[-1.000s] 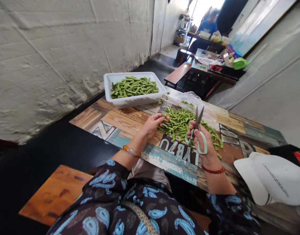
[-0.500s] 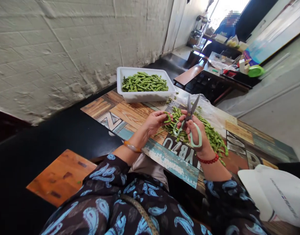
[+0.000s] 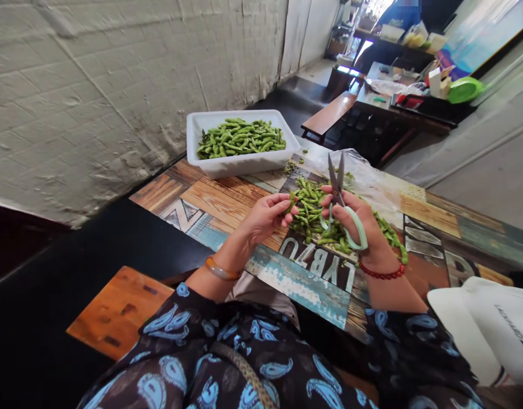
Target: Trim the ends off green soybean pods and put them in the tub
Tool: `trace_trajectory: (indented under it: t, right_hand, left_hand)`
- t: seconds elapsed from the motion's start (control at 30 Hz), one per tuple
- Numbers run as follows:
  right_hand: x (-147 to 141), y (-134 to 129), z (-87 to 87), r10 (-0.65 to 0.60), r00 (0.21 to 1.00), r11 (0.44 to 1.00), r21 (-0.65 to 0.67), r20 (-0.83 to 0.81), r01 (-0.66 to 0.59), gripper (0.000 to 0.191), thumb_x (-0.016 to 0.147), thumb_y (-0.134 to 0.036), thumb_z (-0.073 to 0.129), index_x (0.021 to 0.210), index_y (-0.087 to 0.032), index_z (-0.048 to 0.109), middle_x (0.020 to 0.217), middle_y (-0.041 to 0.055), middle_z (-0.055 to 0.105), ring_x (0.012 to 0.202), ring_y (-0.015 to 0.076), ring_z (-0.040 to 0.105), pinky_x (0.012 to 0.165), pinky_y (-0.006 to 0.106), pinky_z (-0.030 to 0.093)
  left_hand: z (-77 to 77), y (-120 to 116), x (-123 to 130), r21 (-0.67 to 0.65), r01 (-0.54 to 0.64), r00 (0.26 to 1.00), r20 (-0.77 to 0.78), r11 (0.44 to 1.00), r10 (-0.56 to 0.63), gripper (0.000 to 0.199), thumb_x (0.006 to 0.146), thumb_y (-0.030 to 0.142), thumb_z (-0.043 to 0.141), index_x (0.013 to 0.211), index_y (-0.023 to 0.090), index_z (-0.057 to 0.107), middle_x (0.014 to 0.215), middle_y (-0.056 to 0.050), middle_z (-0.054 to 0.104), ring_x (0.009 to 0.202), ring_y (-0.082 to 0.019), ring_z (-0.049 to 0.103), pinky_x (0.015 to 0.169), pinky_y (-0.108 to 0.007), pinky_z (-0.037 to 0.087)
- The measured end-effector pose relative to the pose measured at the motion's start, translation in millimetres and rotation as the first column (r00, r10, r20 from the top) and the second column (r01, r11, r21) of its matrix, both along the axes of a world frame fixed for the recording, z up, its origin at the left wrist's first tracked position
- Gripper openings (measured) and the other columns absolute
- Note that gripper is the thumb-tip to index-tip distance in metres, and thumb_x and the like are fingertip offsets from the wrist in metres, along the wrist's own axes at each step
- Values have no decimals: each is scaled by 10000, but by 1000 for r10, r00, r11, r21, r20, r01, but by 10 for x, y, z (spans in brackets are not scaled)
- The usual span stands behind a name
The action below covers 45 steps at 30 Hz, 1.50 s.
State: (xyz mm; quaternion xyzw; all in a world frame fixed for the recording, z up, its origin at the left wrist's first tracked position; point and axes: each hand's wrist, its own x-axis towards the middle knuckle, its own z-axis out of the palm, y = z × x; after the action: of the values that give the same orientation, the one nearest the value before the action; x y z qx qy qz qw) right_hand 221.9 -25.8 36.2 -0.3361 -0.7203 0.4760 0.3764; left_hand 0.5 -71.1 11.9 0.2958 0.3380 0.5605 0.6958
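- The left hand (image 3: 265, 220) hovers above the table, thumb and fingertips pinched together on a small green bean pod (image 3: 292, 199), partly hidden by the fingers.
- The right hand (image 3: 366, 221) is curled around a pair of scissors (image 3: 338, 192) with dark metal blades and pale mint-green handles; the blades point up and away from the body, tips slightly parted, apart from the pinched pod.
- Beneath and between the hands, a loose pile of green bean pods (image 3: 308, 207) spreads over the table, reaching rightward past the right wrist.
- Beyond the left hand, a white rectangular plastic tub (image 3: 248, 167) stands on the table, holding a heap of plump green pods (image 3: 242, 139).
- Small green scraps (image 3: 289, 167) lie just beside the tub's near right corner.
- A crumpled clear plastic bag (image 3: 374, 179) lies behind the pile.
- The table (image 3: 227, 200) has a patchwork wood-print top with painted letters.
- A white cap with dark lettering (image 3: 495, 324) sits at the right, near the right forearm.
- An amber-coloured bangle (image 3: 221, 269) circles the left wrist; a red beaded bracelet (image 3: 383, 275) circles the right.
- At lower left is an orange-brown wooden seat (image 3: 123, 312).
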Motion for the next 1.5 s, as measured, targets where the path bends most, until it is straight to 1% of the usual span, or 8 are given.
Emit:
trace_trajectory:
  t: [0.1,0.2,0.27,0.4,0.53,0.77,1.3,1.5]
  right_hand:
    - [38,55,29,-10,980,978,207,200,-32,537,839,-548,690,1262,-220,636,997,59,669,826,190,645,773,338,559]
    - [42,84,24,-56,938,904,417,341,-98,579,808,-561,718,1253,-197,650,1027,102,683,915,256,653,865,426,546]
    - [39,79,18,-56,907,865,474,418,-165,562,808,-544,725,1243,-196,653,1053,119,682,957,282,653,882,450,540]
    - [19,18,24,37,853,841,446,520,-308,555,822,-496,731,1281,-203,624,1096,117,672,964,274,657,868,428,546]
    - [-46,-52,46,93,842,835,419,532,-357,568,832,-472,730,1320,-215,598,1126,113,667,990,266,652,889,413,538]
    - [-196,-104,58,155,870,830,416,469,-372,565,837,-495,720,1316,-216,607,1093,108,673,936,246,642,862,396,534]
    - [-499,-50,146,155,886,803,467,437,-371,583,834,-536,705,1319,-227,611,1067,101,642,956,249,607,867,393,521]
    - [-524,-17,113,190,890,801,459,414,-385,575,834,-557,696,1292,-215,630,1010,85,648,873,220,601,804,353,518]
  left_hand:
    - [49,-54,-31,4,-29,999,-22,1000,29,367,666,250,865,936,80,683,797,-54,729,595,-69,639,526,-156,491]
    - [96,-103,-63,13,-54,997,-53,998,55,351,651,269,873,885,85,687,784,-56,732,591,-73,633,518,-164,483]
    - [118,-130,-78,21,-63,995,-70,998,64,364,642,299,877,876,92,691,778,-53,732,578,-72,621,499,-164,468]
    - [129,-169,-99,22,-74,994,-84,997,75,389,635,330,879,900,111,696,737,-35,721,550,-59,581,486,-154,435]
    - [112,-208,-114,28,-17,992,-127,999,21,389,656,352,865,922,119,703,703,-16,697,528,-38,536,492,-141,394]
    - [74,-274,-176,80,59,970,-241,995,-38,361,698,403,825,860,113,685,698,-25,682,518,-45,511,481,-168,331]
    - [171,-277,-345,149,-74,952,-283,986,114,348,709,427,816,853,133,700,654,-14,640,519,-57,466,485,-194,307]
    - [171,-273,-374,180,-77,934,-331,981,134,319,749,424,783,806,125,685,662,-17,635,514,-49,439,486,-194,292]
